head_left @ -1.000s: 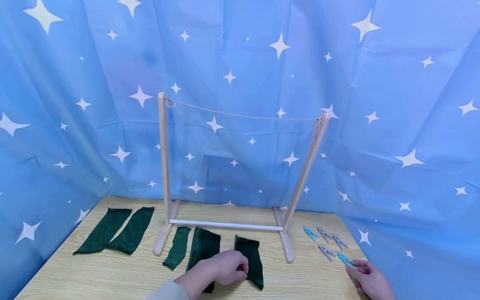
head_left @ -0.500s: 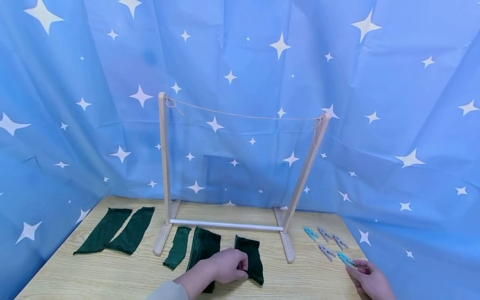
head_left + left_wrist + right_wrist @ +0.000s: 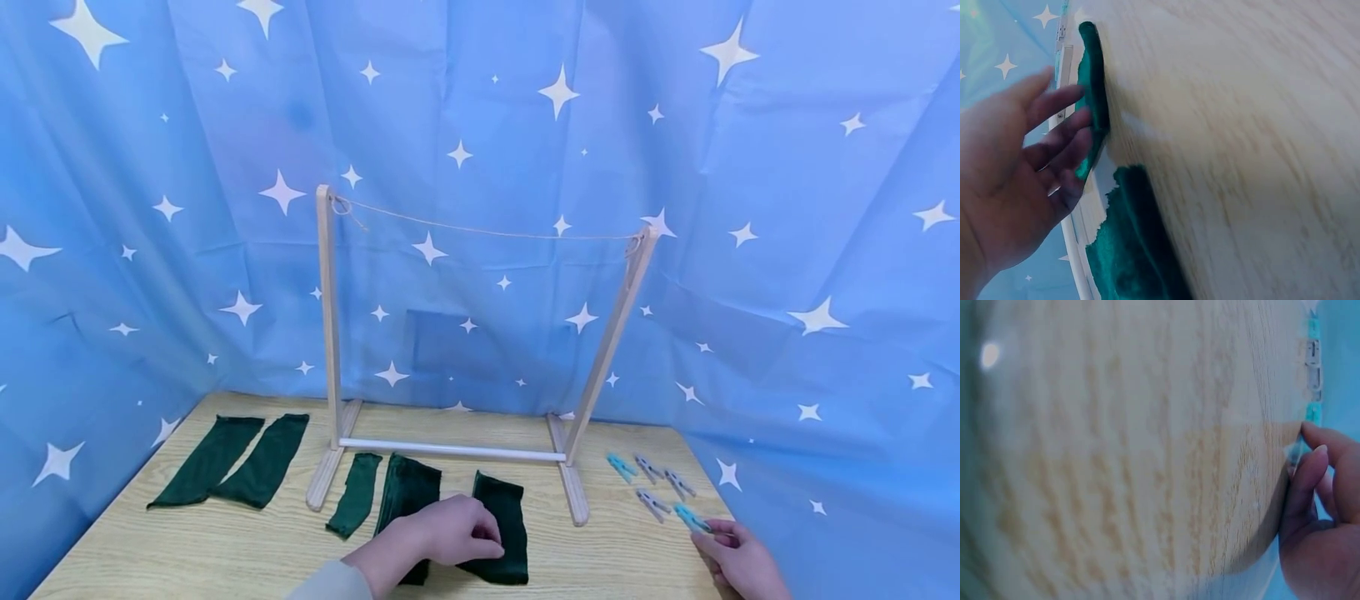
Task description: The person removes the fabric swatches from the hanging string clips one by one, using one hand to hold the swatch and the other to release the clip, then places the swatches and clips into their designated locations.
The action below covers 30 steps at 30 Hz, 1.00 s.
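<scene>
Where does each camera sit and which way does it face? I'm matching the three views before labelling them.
Head: worn high, looks forward and down at the table, the wooden rack and both hands.
Left wrist: low by the left hand, looks along the tabletop at the green cloth.
Right wrist: low by the right hand, looks across the wood at the clothespins.
Shared: head and left wrist both show the left hand on green cloth.
</scene>
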Each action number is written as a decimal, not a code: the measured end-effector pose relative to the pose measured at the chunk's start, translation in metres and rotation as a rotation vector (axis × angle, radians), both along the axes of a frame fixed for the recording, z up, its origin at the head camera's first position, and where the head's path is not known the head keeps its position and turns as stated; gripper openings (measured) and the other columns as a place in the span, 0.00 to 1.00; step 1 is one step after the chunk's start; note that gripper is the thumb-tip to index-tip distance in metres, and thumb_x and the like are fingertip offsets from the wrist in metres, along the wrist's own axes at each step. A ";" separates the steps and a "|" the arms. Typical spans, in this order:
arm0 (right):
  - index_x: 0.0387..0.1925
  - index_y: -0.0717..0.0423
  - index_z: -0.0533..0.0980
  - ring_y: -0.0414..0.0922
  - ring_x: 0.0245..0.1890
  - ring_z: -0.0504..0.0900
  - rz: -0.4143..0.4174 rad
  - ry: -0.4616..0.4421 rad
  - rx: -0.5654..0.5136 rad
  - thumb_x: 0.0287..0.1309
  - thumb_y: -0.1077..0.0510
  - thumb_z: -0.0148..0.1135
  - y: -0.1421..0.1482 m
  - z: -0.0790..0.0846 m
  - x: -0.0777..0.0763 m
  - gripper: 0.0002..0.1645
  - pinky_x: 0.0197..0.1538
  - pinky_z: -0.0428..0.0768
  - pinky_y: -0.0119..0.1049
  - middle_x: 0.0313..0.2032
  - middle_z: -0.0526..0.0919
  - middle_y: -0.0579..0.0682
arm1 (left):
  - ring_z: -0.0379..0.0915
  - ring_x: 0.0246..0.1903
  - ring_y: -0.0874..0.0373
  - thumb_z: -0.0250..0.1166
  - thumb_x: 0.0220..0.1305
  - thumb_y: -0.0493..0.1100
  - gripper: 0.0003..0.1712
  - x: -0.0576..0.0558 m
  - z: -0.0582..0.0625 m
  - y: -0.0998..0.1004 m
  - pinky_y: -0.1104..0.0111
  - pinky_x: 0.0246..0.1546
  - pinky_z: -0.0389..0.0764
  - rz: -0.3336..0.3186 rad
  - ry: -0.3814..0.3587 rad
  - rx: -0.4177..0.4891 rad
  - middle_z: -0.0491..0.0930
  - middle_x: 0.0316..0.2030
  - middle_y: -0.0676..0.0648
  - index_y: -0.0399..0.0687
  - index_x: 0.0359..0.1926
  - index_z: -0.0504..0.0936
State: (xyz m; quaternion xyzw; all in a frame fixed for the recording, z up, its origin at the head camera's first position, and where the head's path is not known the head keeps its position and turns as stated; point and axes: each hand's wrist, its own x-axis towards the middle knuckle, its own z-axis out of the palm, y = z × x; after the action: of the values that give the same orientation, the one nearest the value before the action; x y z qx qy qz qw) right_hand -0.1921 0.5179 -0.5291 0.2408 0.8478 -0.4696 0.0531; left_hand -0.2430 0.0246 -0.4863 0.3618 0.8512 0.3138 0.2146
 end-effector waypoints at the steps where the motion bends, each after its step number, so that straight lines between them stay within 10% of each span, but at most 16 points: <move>1: 0.74 0.74 0.60 0.48 0.31 0.78 0.004 0.000 0.002 0.71 0.40 0.74 0.000 0.000 0.000 0.53 0.33 0.81 0.45 0.38 0.80 0.52 | 0.69 0.24 0.69 0.71 0.78 0.50 0.10 -0.001 0.000 0.001 0.73 0.34 0.77 0.011 0.033 -0.033 0.78 0.26 0.61 0.51 0.49 0.92; 8: 0.73 0.73 0.61 0.47 0.29 0.76 0.001 0.007 -0.024 0.71 0.41 0.73 0.002 -0.003 -0.003 0.51 0.32 0.80 0.44 0.36 0.79 0.51 | 0.79 0.69 0.56 0.78 0.68 0.59 0.40 -0.003 -0.002 0.004 0.58 0.66 0.84 0.128 0.143 -0.286 0.84 0.69 0.53 0.56 0.77 0.78; 30: 0.72 0.75 0.61 0.48 0.29 0.77 -0.017 -0.022 -0.014 0.69 0.43 0.76 0.000 -0.003 0.000 0.51 0.34 0.80 0.45 0.39 0.78 0.53 | 0.82 0.67 0.51 0.73 0.74 0.59 0.38 -0.004 -0.013 0.000 0.52 0.65 0.85 0.206 0.027 -0.145 0.85 0.68 0.47 0.52 0.78 0.76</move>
State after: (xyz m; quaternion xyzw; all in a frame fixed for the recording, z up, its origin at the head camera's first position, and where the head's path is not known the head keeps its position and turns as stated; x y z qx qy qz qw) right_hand -0.1920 0.5182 -0.5319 0.2529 0.8416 -0.4734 0.0602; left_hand -0.2470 0.0246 -0.4995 0.2601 0.9072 0.2669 0.1953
